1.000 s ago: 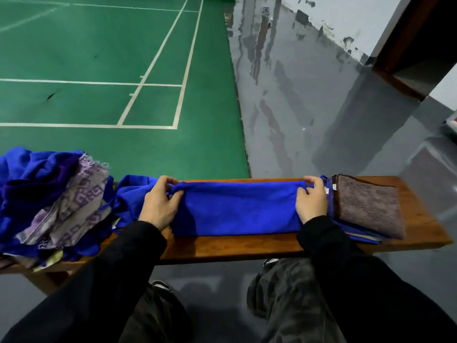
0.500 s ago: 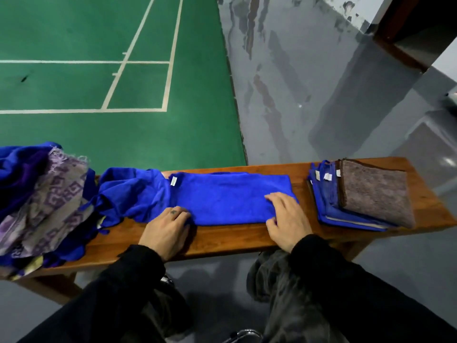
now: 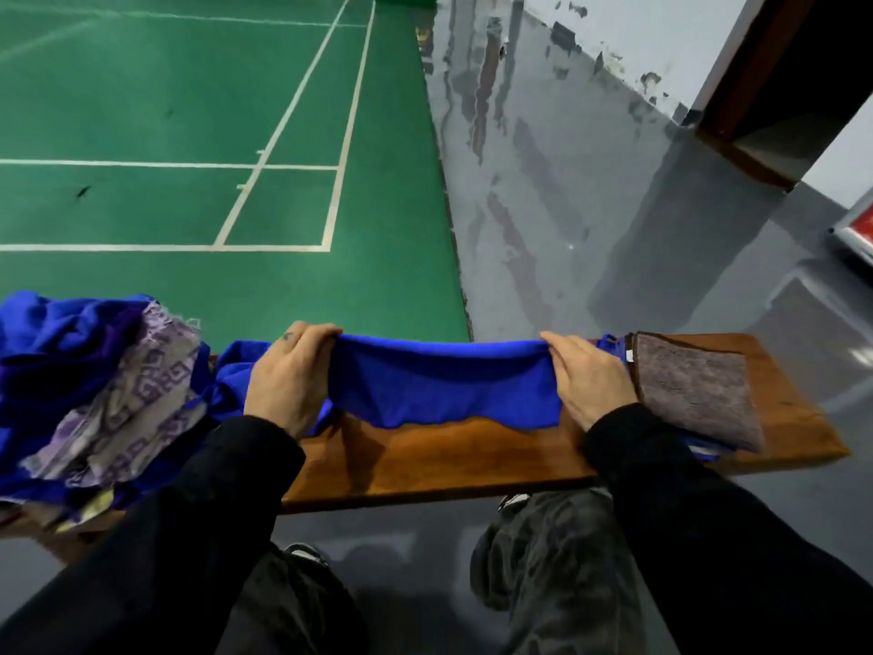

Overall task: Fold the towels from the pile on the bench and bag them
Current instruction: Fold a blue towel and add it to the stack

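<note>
Mid-task — left hand [image 3: 288,385] and right hand [image 3: 588,378] each grip an end of a half-folded blue towel [image 3: 444,385] over the wooden bench [image 3: 449,460], a folded stack [image 3: 694,394] at right, the unfolded pile [image 3: 94,390] at left, no bag visible.

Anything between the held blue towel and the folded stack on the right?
Nothing visible. The blue towel hangs between both hands over bare bench; the right hand is already beside the stack. No bag is in view.

Green court floor [image 3: 189,111] with white lines beside grey floor [image 3: 543,205]
</note>
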### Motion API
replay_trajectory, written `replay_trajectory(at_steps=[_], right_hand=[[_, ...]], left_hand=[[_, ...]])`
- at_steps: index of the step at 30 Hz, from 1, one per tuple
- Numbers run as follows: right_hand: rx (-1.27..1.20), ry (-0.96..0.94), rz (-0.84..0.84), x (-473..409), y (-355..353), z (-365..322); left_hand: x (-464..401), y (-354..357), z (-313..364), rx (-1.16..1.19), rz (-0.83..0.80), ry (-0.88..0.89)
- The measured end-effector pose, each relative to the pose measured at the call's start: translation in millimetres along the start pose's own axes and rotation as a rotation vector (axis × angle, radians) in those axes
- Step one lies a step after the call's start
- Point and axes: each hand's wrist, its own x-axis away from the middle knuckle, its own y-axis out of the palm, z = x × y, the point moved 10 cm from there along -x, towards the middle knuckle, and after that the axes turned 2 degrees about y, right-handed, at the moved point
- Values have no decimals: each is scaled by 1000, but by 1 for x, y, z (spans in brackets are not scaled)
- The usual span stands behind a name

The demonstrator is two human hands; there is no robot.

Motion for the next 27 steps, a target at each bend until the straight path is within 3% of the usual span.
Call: replay_trajectory(at_steps=[5, 10, 17, 22, 27], right_hand=[[128, 21, -134, -38, -34, 13], [-248, 0, -232, -40, -51, -31], [-709, -102, -467, -28, 2, -161], [-848, -111, -647, -35, 52, -203], [-799, -137, -636, -37, 44, -188]], left_hand=[[-32, -30, -16, 87, 15, -96], [-42, -46, 2, 105, -6, 2], [-52, -60, 54, 93, -91, 210], [-52, -77, 72, 163, -103, 277], [-50, -99, 75, 222, -87, 286]])
